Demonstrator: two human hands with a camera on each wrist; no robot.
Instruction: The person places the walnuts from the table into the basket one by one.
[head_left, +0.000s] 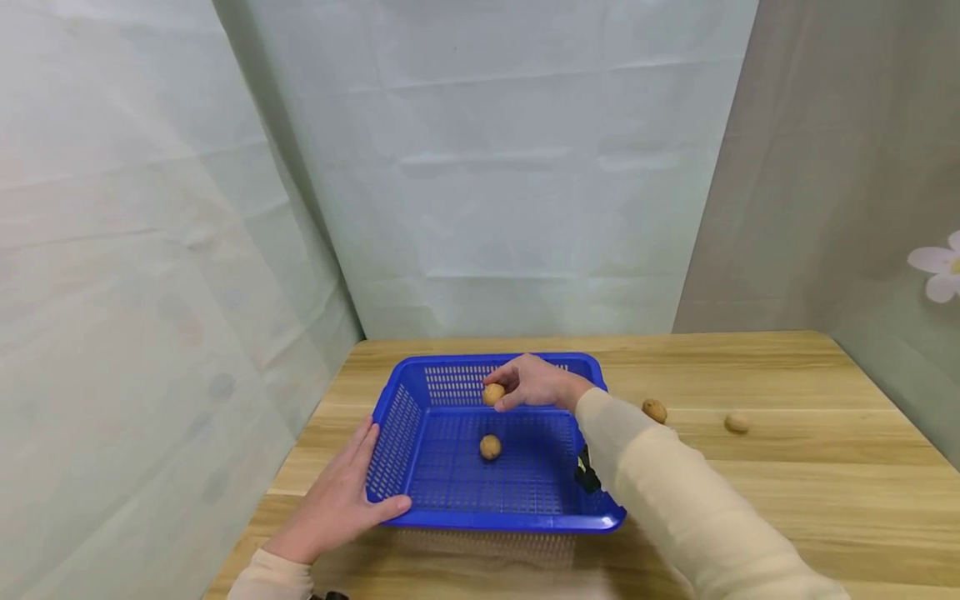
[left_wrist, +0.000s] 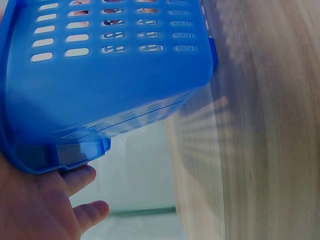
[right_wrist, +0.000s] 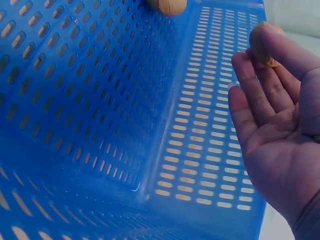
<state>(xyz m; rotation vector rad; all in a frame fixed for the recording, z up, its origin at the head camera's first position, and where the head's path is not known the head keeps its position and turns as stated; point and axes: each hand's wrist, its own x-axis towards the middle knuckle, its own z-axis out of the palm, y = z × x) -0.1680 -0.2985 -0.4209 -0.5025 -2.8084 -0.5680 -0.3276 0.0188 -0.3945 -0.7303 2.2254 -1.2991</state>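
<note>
A blue plastic basket (head_left: 517, 522) with slotted walls stands on the wooden table. At its near left corner my left hand (head_left: 341, 492) grips the rim, thumb over the front edge and fingers along the outside. In the left wrist view, fingertips (left_wrist: 82, 177) show beneath the basket's lip. My right hand (head_left: 536, 383) is over the far part of the basket, pinching a walnut (head_left: 493, 394) between thumb and fingertips. The right wrist view shows this walnut (right_wrist: 261, 45) above the slotted wall. Another walnut (head_left: 491, 447) lies on the basket floor.
To the right of the basket, a brown walnut (head_left: 655, 410) and a paler, smoother nut (head_left: 737, 422) lie on the wooden table (head_left: 817, 467). Pale cloth (head_left: 510, 183) hangs behind the table and at both sides.
</note>
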